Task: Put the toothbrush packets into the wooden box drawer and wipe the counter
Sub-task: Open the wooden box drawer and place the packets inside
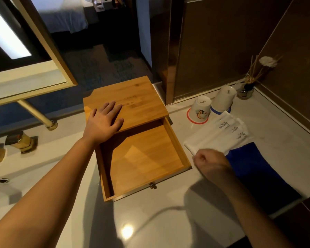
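A wooden box (132, 97) stands on the white counter (168, 221), its drawer (143, 158) pulled out toward me with nothing inside. My left hand (104, 120) lies flat on the box lid, fingers spread. To the right of the drawer, three white toothbrush packets (220, 135) lie fanned side by side, partly over a blue cloth (254, 169). My right hand (211, 160) is curled at the near end of the packets, fingers closed; whether it pinches a packet is hidden.
Two upturned white cups (200, 108) stand behind the packets, with a reed diffuser (247, 88) in the back corner. A brass tap (20, 140) and the sink basin (4, 181) are at the left. Dark walls close the right side.
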